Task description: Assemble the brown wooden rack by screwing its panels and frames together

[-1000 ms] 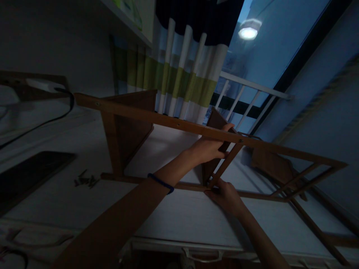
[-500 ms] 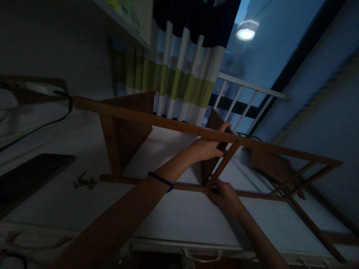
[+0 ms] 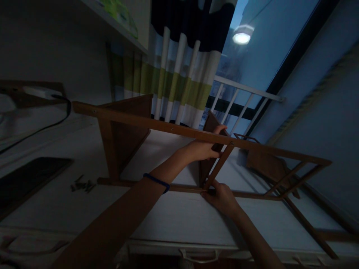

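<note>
A brown wooden frame (image 3: 157, 125) stands on a white bed surface (image 3: 174, 216), with a long top rail, a lower rail and panels set between them. My left hand (image 3: 203, 147), a blue band on its wrist, is wrapped round the top rail where a slanted strut meets it. My right hand (image 3: 221, 196) is closed at the foot of that strut (image 3: 217, 167), on the lower rail; what its fingers pinch is hidden. A second brown panel (image 3: 125, 129) stands upright at the frame's left end.
Several small dark screws (image 3: 81, 184) lie on the bed to the left. A dark flat board (image 3: 25, 179) lies at far left, with a black cable (image 3: 42, 127) above it. Striped curtains (image 3: 179, 86), a white railing (image 3: 241, 99) and a lamp (image 3: 241, 37) are behind. More frame pieces (image 3: 283, 172) extend right.
The view has drifted slightly, so everything sits a little further left in the picture. Both hands keep their grip on the frame in the same places.
</note>
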Available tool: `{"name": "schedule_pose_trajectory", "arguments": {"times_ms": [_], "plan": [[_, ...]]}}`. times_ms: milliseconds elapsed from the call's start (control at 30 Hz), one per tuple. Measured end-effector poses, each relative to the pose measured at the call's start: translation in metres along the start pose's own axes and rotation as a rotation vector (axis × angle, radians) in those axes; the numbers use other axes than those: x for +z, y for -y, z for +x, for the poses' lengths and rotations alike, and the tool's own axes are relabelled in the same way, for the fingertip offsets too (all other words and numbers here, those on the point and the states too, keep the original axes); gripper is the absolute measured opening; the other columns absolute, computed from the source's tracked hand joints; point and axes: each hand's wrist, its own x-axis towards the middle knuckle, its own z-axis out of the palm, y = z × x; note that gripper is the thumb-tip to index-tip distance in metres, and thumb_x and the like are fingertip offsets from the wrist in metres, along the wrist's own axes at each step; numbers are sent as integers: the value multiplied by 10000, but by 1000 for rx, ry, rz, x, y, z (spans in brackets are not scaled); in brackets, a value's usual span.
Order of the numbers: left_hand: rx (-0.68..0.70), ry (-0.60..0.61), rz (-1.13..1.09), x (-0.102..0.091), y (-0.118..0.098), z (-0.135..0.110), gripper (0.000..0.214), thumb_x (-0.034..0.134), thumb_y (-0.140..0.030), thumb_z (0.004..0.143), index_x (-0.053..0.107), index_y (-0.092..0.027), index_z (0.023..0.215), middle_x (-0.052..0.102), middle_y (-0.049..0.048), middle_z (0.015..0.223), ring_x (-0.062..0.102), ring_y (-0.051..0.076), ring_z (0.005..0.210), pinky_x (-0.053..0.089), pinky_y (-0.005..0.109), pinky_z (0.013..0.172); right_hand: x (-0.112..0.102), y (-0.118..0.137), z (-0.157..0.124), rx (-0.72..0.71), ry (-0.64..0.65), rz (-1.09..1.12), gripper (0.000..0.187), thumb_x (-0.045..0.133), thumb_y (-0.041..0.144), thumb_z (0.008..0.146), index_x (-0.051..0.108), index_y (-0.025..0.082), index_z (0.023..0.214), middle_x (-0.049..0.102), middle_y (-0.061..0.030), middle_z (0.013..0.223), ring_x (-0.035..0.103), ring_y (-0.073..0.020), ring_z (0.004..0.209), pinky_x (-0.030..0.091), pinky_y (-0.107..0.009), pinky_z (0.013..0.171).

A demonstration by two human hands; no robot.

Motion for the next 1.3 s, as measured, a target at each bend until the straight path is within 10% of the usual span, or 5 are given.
{"name": "schedule_pose_trajectory", "arguments": {"times_ms": [333,767,1300], "plan": [[3,218,-65,-15,-7,-9,905,568,-154,641,4,-248,1342,549,44,955,553,159,780,453,304,708,-3,4,-2,-4,-5,-18,265,514,303,739,534,218,989,660,-31,884,603,-213,850,411,-258,698],[-58,-282,-154,15,-16,-5,581,563,-443,714,347,-240,1214,511,48,1096,479,202,1012,400,311,828,-4,8,-3,-18,-37,23,301,516,278,715,522,228,1011,659,-15,834,616,-214,783,406,-249,638],[51,-365,61,21,-14,1,326,406,-409,824,443,-250,1107,520,32,1030,490,176,986,370,330,902,1,14,-3,76,18,-113,466,481,249,737,397,142,1183,656,-89,884,610,-249,801,406,-289,647]]}}
